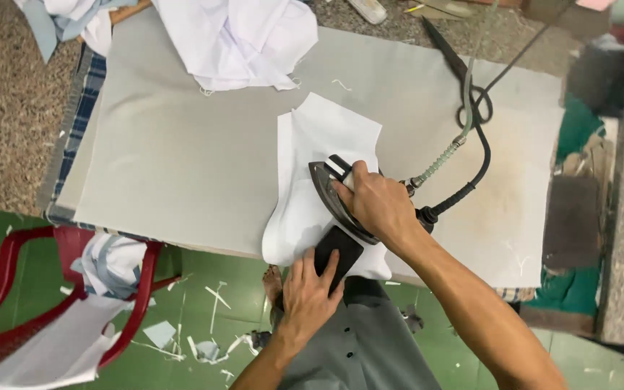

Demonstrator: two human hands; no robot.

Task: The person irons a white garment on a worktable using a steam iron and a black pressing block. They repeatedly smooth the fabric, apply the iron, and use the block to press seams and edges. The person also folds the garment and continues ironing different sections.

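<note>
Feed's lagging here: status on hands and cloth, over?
Right hand gripping grey metal iron. Left hand on flat black block, pinning white cloth piece. Black scissors lie clear.

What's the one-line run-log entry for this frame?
right hand: grips iron on white fabric piece | left hand: presses black block at fabric's near edge | surface: grey ironing board
</note>
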